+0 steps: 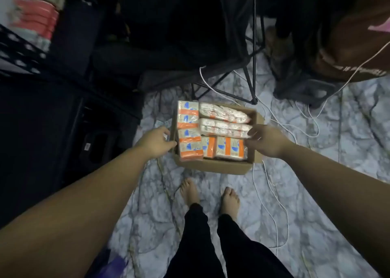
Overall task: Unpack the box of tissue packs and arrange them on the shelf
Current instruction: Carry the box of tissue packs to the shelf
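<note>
Marbled grey floor [306, 225] fills the lower half of the view, dim and crossed by white cables [272, 195] trailing from 1 o'clock down to 5 o'clock; dark furniture and a black metal frame [252, 45] crowd the 12 o'clock side, and a black perforated shelf [19, 51] with blurred pink and pale goods sits at 10 o'clock. The cardboard box [213, 165] stands on the floor at centre, just ahead of 2 bare feet, open and packed close to full with tissue packs [190, 138] in orange-and-white wrap; judging by that, unpacking has barely begun and nearly all the arranging is left. The left hand [155, 141] rests at the box's 9 o'clock wall, fingers loosely curled, holding nothing that shows; the right hand [267, 140] reaches in from 3 o'clock, fingers spread and empty, just at the packs near that edge. No pack is lifted yet.
</note>
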